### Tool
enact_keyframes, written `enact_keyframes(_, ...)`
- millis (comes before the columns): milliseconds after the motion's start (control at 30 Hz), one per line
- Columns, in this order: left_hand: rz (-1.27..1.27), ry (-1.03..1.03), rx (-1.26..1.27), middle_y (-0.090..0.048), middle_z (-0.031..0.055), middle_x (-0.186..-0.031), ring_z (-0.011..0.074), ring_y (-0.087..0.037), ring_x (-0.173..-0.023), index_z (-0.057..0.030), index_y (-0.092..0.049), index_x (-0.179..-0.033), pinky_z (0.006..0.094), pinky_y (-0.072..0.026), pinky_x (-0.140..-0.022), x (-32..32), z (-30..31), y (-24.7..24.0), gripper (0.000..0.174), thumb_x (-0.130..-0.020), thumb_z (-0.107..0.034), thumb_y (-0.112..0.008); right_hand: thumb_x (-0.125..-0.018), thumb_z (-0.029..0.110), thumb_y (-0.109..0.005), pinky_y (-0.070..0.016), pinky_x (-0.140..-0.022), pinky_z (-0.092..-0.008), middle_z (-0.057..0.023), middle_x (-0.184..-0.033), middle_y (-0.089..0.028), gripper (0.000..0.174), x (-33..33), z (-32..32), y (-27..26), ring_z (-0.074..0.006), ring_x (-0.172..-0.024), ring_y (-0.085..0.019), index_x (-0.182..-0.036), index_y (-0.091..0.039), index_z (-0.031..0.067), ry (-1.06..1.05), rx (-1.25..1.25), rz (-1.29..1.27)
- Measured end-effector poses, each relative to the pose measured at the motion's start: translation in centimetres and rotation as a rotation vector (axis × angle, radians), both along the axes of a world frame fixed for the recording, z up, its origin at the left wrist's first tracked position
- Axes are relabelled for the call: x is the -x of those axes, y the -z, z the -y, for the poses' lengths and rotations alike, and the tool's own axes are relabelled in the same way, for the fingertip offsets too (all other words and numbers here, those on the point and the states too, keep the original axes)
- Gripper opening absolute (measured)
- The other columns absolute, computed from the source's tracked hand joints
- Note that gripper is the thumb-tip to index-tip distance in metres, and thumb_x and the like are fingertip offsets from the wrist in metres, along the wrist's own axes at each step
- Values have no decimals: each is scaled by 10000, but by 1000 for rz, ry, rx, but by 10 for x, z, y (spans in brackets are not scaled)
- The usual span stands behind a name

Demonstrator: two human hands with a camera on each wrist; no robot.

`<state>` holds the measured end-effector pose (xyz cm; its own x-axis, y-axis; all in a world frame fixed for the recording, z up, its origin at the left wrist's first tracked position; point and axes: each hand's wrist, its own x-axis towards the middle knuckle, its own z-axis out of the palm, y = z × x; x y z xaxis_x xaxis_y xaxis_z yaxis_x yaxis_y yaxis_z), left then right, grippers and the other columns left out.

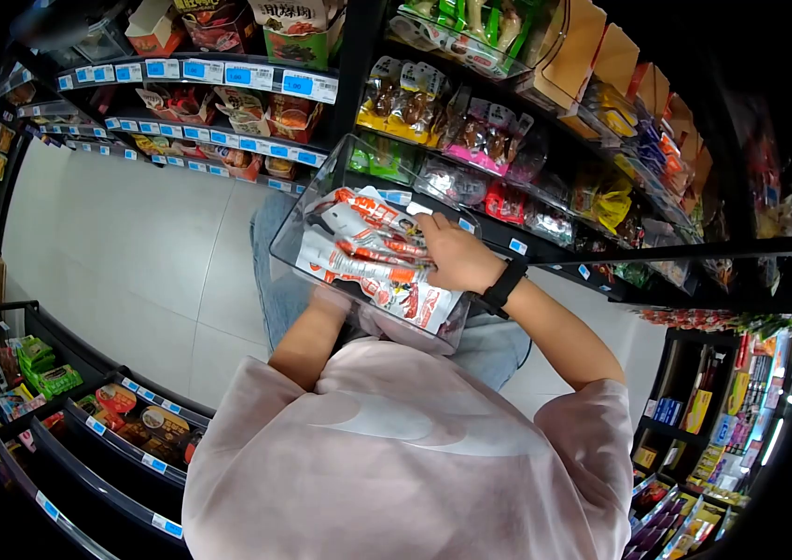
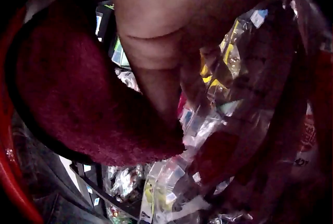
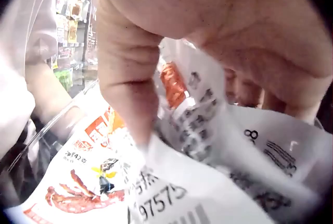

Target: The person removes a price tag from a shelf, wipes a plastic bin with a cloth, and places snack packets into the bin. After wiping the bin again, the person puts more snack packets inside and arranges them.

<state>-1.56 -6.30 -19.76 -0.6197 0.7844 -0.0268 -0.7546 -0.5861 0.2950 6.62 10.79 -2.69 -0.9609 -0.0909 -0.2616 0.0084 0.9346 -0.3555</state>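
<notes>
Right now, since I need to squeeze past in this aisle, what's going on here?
A person in a pink shirt stands between stocked snack shelves. Their left hand holds a clear plastic bin from underneath, in front of their body. Their right hand reaches into the bin and grips the white-and-red snack packets piled inside it.
</notes>
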Motion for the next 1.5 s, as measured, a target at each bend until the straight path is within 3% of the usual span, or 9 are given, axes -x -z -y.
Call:
enact_keyframes(167, -16, -4, -20, -434, 148, -1326, 289, -455, -1202, -57, -333, -1343, 452, -402, -1007, -1, 7, -1, 524, -944, -391, -392, -607, 104, -747, -506, -731, -455, -276, -1106, -448, 872, -9, 19, 1, -426, -853, -585, -1328, -267, -2, -35, 68, 164)
enact_keyframes(433, 8, -22, -13, -423, 141, -1339, 286, -437, -1218, -68, -331, -1350, 454, -375, -1022, -2, 10, 2, 530, -944, -407, -369, -617, 28, -657, -490, -726, -446, -241, -1169, -454, 894, 4, 13, 1, -405, -835, -582, -1388, -207, 1, -19, 82, 221)
enact_keyframes(667, -5, -39, -1, -413, 135, -1351, 283, -421, -1232, -77, -330, -1355, 456, -352, -1035, -2, 10, 2, 537, -944, -422, -348, -584, 63, -701, -509, -672, -448, -229, -1165, -473, 1021, 4, 54, 4, -371, -867, -570, -1436, -142, 5, -79, -409, -186)
enact_keyframes(800, -16, -47, 19, -407, 131, -1357, 282, -412, -1240, -82, -329, -1358, 457, -338, -1043, -1, 10, 2, 541, -945, -430, -337, -597, 104, -730, -513, -680, -448, -237, -1155, -491, 1018, 16, 56, 0, -371, -861, -580, -1428, -151, -3, -51, -348, 20)
enact_keyframes(967, -33, -43, 60, -400, 127, -1366, 280, -401, -1250, -88, -328, -1362, 458, -322, -1052, 0, 11, 4, 546, -945, -441, -322, -615, 176, -772, -505, -724, -420, -240, -1048, -538, 974, 27, 35, 8, -374, -857, -594, -1383, -211, -35, -11, -22, -201)
enact_keyframes(1000, -36, -43, 71, -399, 126, -1367, 280, -399, -1252, -90, -328, -1363, 458, -318, -1054, -2, 12, 5, 547, -945, -443, -319, -603, 188, -786, -498, -738, -425, -234, -1052, -534, 915, 28, 31, 5, -384, -884, -588, -1333, -281, -32, 81, 27, -62)
enact_keyframes(1200, -75, -52, 136, -391, 121, -1377, 278, -385, -1265, -97, -327, -1368, 460, -298, -1066, -6, 12, 12, 554, -945, -455, -301, -605, 218, -789, -495, -728, -442, -208, -1007, -562, 683, 22, 25, 20, -360, -904, -599, -1135, -399, 35, 43, -26, -27)
enact_keyframes(1367, -311, -103, 312, -384, 116, -1385, 276, -374, -1275, -104, -326, -1371, 461, -281, -1075, -2, 5, 13, 560, -946, -465, -287, -610, 225, -765, -504, -652, -437, -210, -965, -563, 666, 25, 23, 13, -375, -790, -611, -1126, -397, 23, -29, -45, -77)
enact_keyframes(1500, -794, -165, 639, -378, 113, -1392, 275, -365, -1283, -109, -326, -1375, 462, -268, -1083, 0, 3, 7, 565, -946, -474, -275, -588, 165, -730, -504, -606, -418, -212, -935, -561, 714, 27, 23, 8, -361, -721, -617, -1196, -392, 7, -125, -90, -51)
